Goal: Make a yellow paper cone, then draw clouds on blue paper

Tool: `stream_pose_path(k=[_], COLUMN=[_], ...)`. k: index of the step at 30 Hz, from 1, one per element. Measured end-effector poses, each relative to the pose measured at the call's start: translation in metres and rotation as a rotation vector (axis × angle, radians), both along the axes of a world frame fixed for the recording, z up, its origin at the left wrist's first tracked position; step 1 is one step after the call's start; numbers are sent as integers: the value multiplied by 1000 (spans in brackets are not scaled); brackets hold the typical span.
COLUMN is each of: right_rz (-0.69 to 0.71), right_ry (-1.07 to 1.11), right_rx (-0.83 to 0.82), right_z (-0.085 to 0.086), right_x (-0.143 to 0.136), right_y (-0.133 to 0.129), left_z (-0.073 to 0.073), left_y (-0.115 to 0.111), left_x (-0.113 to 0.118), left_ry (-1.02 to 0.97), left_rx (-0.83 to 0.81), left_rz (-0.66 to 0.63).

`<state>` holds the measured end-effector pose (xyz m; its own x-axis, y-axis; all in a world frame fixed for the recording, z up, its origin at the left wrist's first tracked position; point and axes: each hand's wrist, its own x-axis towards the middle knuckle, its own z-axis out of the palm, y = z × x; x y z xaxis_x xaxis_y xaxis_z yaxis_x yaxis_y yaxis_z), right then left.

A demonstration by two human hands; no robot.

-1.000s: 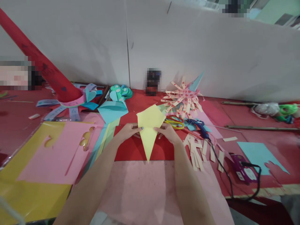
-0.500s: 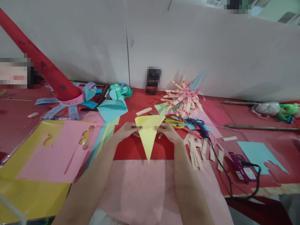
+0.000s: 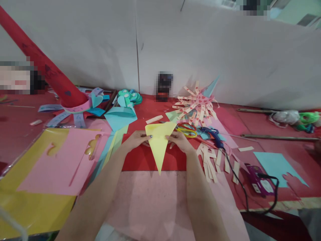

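A yellow paper cone [image 3: 159, 142] hangs point-down between my hands, its wide end up and its tip over the pink sheet. My left hand [image 3: 137, 140] pinches its left side with the thumb in front and the fingers behind. On the opposite side, my right hand [image 3: 178, 140] grips it the same way. Under the hands lies a red sheet [image 3: 132, 162]. Just right of the right hand are scissors with red and yellow handles [image 3: 187, 130] and a blue glue gun [image 3: 214, 135]. A light-blue paper cone [image 3: 120, 118] lies beyond the left hand.
Loose cream paper strips [image 3: 208, 164] lie right of my forearm, near a purple power box [image 3: 260, 180] with a black cord. Pink and yellow sheets [image 3: 57, 167] cover the left side. A red cone hat [image 3: 62, 87] and a strip-fringed hat [image 3: 198, 103] stand farther back.
The yellow cone is held in the same pinch and has barely shifted; its upper right edge sits slightly higher. Nothing was taken up or let go.
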<state>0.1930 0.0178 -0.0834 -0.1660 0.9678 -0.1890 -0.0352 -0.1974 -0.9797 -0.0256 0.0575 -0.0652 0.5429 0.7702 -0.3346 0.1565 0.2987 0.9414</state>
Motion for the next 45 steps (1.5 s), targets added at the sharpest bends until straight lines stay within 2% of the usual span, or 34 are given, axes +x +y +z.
stream_pose_path(k=[11,14,29,38,45], right_rz=[10,19,-17,25,19], right_ry=[-7,-17,15,23,12], right_rx=[15,19,7,5,2], right_z=[-2,-3,-1,-3,-4], right_x=[1,1,1,4,3], right_y=[0,0,-1,0,0], left_z=[3,3,-3,-6,-1], left_y=[1,1,5,7,5], left_x=[-2,-3,-8,-10,-10], left_ry=[8,6,28,74,39], left_rx=[-20,-22,3,40,47], left_rz=[-37,-13,-22,-2,-25])
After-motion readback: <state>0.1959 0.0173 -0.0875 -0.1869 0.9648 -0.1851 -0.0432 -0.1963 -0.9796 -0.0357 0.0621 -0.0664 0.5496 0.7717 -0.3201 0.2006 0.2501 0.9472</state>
